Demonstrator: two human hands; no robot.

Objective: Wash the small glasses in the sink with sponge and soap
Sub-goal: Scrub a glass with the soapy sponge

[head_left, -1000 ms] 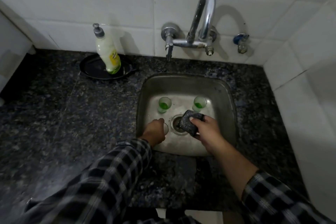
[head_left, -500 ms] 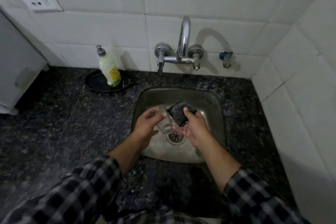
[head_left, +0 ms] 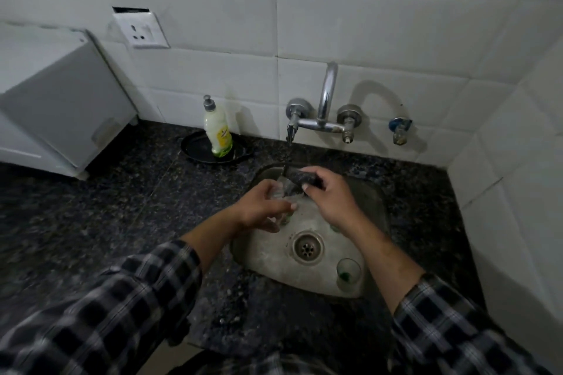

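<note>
Over the steel sink (head_left: 373, 207), my left hand (head_left: 263, 207) grips a small clear glass (head_left: 281, 187). My right hand (head_left: 330, 195) holds a dark sponge (head_left: 300, 176) pressed against that glass's upper part. Both sit at the back of the basin, below the tap's spout (head_left: 291, 131). Another small glass (head_left: 348, 274) with a green trace inside stands at the sink's front right. Green bits of two more glasses (head_left: 286, 219) peek out under my hands, mostly hidden. A soap bottle (head_left: 217, 131) stands on a black tray (head_left: 195, 151) left of the sink.
Dark speckled granite counter (head_left: 122, 207) surrounds the sink. The drain (head_left: 307, 247) lies in the basin's middle. A white box-like appliance (head_left: 58, 100) stands at the far left, with a wall socket (head_left: 140, 30) above. White tiled walls close in behind and on the right.
My left hand lifted the glass off the sink floor and raised it toward the back. My right hand brought the sponge onto it. The camera view tilted up and back.
</note>
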